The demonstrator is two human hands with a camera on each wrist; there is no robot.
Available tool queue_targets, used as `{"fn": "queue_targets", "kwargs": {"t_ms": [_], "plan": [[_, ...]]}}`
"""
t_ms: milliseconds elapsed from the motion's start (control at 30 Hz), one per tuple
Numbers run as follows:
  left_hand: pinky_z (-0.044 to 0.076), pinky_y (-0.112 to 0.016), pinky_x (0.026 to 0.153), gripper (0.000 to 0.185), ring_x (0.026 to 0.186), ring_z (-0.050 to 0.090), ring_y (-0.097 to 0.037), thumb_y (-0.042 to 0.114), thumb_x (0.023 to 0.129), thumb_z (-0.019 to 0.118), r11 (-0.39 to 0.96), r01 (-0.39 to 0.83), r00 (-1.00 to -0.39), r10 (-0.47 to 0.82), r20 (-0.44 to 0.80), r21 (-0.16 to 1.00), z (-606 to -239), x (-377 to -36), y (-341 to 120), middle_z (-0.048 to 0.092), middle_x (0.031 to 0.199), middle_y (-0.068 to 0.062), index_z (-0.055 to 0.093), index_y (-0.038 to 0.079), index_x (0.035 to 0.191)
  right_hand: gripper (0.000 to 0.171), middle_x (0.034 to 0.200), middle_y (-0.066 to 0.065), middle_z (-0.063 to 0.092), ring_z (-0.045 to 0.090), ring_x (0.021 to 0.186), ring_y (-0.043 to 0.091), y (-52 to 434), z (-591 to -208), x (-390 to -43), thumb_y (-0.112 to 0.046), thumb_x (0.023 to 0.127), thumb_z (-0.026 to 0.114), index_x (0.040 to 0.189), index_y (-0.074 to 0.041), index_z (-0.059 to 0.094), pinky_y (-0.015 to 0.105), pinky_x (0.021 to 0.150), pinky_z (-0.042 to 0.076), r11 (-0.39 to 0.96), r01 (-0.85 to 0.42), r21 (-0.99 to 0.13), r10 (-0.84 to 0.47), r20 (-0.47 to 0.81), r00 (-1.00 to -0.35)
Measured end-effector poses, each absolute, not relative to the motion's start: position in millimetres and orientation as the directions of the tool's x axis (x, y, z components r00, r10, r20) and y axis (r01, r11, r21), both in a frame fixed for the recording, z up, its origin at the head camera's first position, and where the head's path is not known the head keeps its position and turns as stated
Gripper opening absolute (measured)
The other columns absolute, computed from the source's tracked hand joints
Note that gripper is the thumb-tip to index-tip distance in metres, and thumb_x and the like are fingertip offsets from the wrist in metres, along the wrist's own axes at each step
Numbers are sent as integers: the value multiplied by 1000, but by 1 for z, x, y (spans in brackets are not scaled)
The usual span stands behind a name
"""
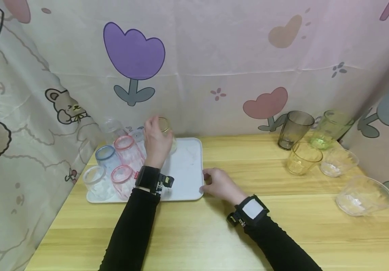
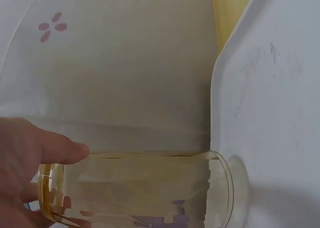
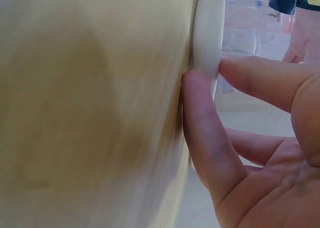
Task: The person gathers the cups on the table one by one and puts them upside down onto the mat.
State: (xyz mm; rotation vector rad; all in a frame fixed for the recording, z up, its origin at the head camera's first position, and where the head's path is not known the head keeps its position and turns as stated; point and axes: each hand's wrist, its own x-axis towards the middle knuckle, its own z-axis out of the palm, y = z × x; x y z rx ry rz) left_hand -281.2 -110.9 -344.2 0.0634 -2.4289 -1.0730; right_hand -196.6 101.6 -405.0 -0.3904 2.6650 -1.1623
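My left hand (image 1: pixel 157 145) holds a pale amber glass (image 2: pixel 135 188) by its upper end, over the back of a white tray (image 1: pixel 186 169). The glass's other end is at the tray's surface; whether it touches cannot be told. My right hand (image 1: pixel 222 184) pinches the tray's right edge between thumb and fingers, near the front corner. Left of my left hand, pink glasses (image 1: pixel 122 174), a blue glass (image 1: pixel 108 156) and clear glasses (image 1: pixel 98 182) stand on the tray, some partly hidden by the hand and wrist.
At the table's right stand a grey glass (image 1: pixel 295 130), a green glass (image 1: pixel 330 128), an amber glass (image 1: pixel 303 160), a clear cup (image 1: pixel 339 162) and a wider clear bowl (image 1: pixel 363 197). A printed curtain (image 1: pixel 201 45) hangs along the wooden table's (image 1: pixel 194 233) back and left side.
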Motion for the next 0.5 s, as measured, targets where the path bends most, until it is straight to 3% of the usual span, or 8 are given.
{"fn": "queue_targets", "kwargs": {"t_ms": [500], "plan": [[37,-53,115,70,141,38,-40,12,93,75,688,82,-909,-244,337,721,-349,-296,-118,38,154,-22,42,1,154,60,108,13,71,67,97,23,101,-403,-195,-4,81,85,135,10,61,36,86,59,673,-162,-722,-314,-79,-946]]}}
